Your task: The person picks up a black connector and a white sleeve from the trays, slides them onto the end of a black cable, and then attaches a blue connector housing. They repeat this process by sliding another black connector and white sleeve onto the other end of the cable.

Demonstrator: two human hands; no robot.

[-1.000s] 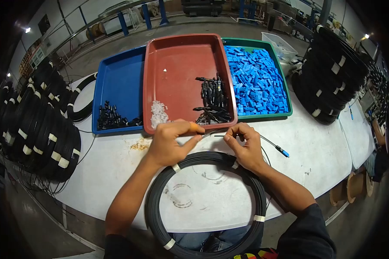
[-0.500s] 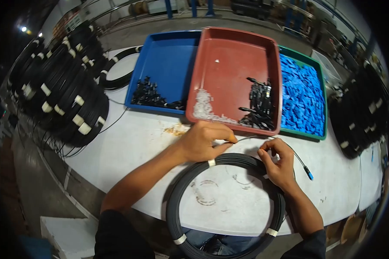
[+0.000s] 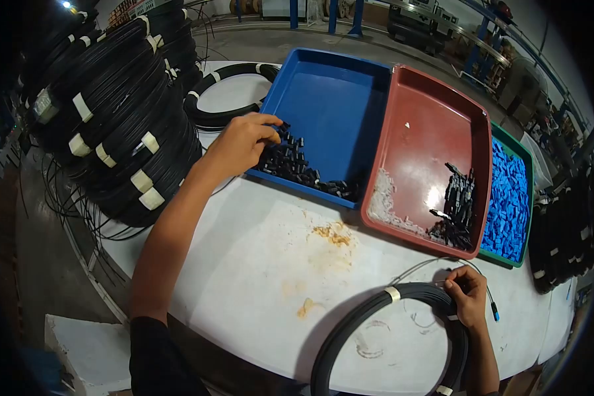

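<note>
The left hand [image 3: 246, 142] was at the small black pieces [image 3: 286, 164] in the blue tray [image 3: 340, 99]; I could not tell if it grasped one. The right hand [image 3: 467, 293] pinched a cable end [image 3: 441, 283] beside the black coil [image 3: 369, 307].

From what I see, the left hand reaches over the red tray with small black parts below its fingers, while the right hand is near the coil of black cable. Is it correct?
The tray is wrong: in the head view, the left hand reaches over the blue tray. The rest is correct.
</note>
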